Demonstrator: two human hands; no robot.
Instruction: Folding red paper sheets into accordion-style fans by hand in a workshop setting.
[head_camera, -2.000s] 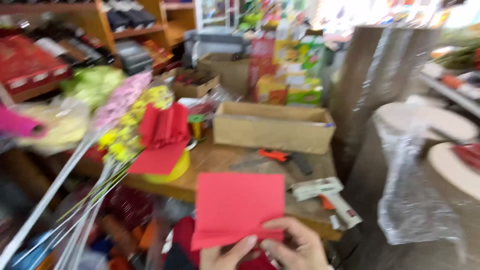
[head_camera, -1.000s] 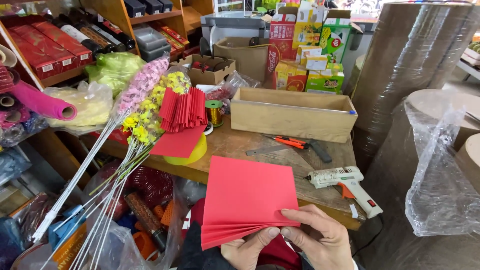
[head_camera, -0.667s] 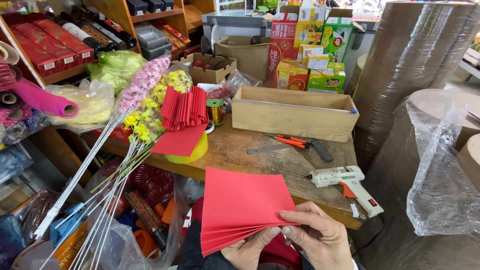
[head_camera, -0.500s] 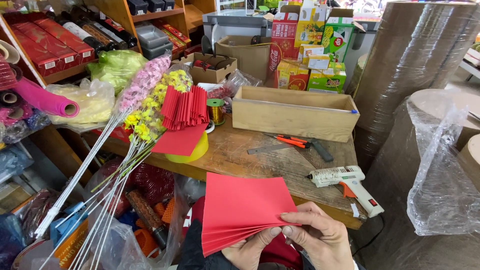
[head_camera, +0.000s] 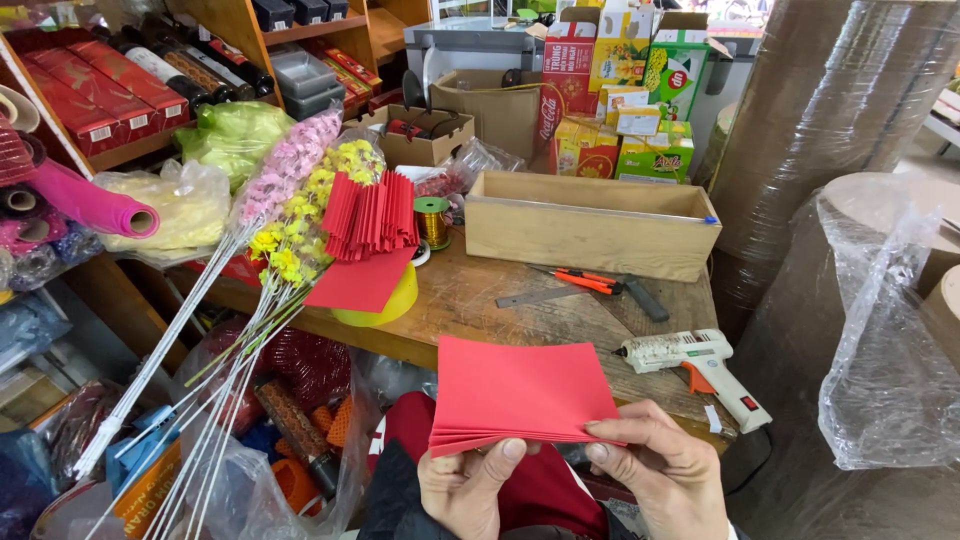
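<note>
Both hands hold a red sheet of paper (head_camera: 520, 390) folded into narrow pleats, low in the middle of the view. My left hand (head_camera: 472, 487) pinches the pleated stack at its lower left edge with the thumb on top. My right hand (head_camera: 668, 478) grips the lower right edge, fingers laid across the folds. On the wooden table (head_camera: 480, 300) beyond it, a bundle of red pleated paper fans (head_camera: 370, 212) rests above a flat red sheet on a yellow roll (head_camera: 385, 300).
A white glue gun (head_camera: 700, 362) lies on the table's right end, by an orange cutter (head_camera: 590, 281), a metal ruler (head_camera: 545, 296), a gold wire spool (head_camera: 433, 218) and a long wooden box (head_camera: 590, 222). Artificial flower stems (head_camera: 270, 260) lean at left. Wrapped paper rolls (head_camera: 850, 130) stand right.
The pleated red paper has stayed low in both hands, with the fingers shifting slightly along its lower edge. Two seconds ago the view was blurred and lower; it has steadied since.
</note>
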